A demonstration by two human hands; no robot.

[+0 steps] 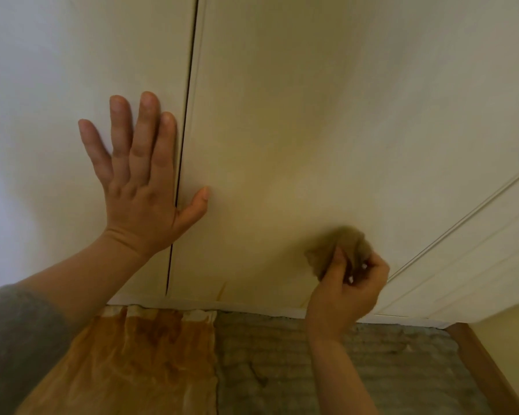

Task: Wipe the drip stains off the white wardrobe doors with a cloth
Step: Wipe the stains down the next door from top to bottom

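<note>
On the left side of the frame, the left hand (141,187) lies flat on the white wardrobe doors (297,121). Its fingers (146,130) are spread wide and hold nothing. The palm sits over the dark gap (189,94) between the two doors, with the thumb on the right door. That hand looks like it is keeping the doors steady, which is a good idea while rubbing.

Near the bottom middle of the frame there is a thin yellow-brown drip stain (222,290), close to the bottom edge of the door. It does not look wiped yet.

At the lower right of the frame, the right hand (346,287) pinches a bunched brown cloth (339,245) and pushes it against the right door. The cloth looks blurry, so it is likely moving.

To do this well, press the cloth firmly, rub in short strokes, then slide it left to reach the drip stain. Fold the cloth to a clean part when it gets dirty.

Below the doors, an orange sheet (138,354) and a grey mat (282,354) lie on the floor.
</note>
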